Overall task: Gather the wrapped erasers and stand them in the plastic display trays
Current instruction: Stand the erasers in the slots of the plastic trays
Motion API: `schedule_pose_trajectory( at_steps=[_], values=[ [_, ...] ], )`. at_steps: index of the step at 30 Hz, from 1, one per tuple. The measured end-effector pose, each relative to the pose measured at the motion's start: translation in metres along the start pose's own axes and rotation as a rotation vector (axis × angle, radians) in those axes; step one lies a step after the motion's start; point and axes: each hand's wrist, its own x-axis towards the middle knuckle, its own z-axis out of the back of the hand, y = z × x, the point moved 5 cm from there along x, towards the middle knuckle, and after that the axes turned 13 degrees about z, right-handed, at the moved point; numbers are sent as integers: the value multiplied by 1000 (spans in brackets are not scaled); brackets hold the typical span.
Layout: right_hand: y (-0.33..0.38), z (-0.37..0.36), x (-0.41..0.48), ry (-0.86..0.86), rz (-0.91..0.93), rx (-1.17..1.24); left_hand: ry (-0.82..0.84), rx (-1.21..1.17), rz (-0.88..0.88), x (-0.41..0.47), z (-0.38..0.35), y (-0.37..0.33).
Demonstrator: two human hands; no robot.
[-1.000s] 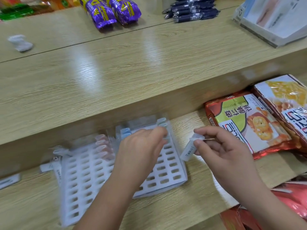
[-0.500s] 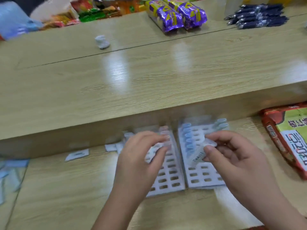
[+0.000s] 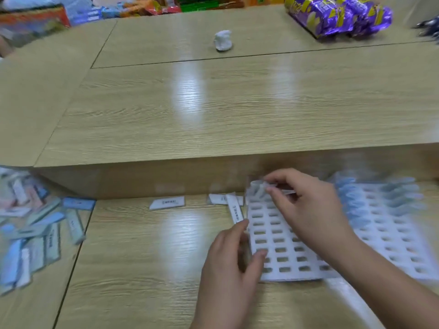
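Note:
Two white slotted plastic trays lie side by side on the lower wooden counter. My right hand (image 3: 306,205) pinches a white wrapped eraser (image 3: 257,188) at the far left corner of the left tray (image 3: 278,248). My left hand (image 3: 234,262) holds that tray's left edge, thumb on top. The right tray (image 3: 394,233) has blue erasers standing along its left column and far row. Three loose white erasers (image 3: 167,202) lie flat beside the left tray, one (image 3: 235,211) touching its edge. A pile of wrapped erasers (image 3: 35,231) lies at the far left.
A raised wooden counter (image 3: 213,110) rises directly behind the trays. On it are a crumpled white paper (image 3: 222,41), purple snack packs (image 3: 337,15) at the back right and colourful packages (image 3: 33,22) at the back left.
The view has swung left, bringing the eraser pile into sight. My right hand has carried its eraser from over the right tray to the left tray's far corner. My left hand dropped to that tray's edge.

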Motion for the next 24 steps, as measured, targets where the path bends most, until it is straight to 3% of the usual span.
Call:
schedule_pose_trajectory(
  at_steps=[6, 12, 17, 19, 24],
  values=[
    [0, -4, 2, 19, 45, -33, 25, -60, 22, 1, -6, 2],
    [5, -18, -7, 123, 245, -251, 57, -68, 33, 8, 6, -1],
    [12, -3, -6, 33, 188, -383, -195, 362, -76, 52, 44, 6],
    [35, -9, -8, -21, 202, -340, -193, 555, -132, 69, 42, 9],
    [81, -82, -31, 186, 32, -382, -201, 756, -249, 71, 46, 21]
  ],
)
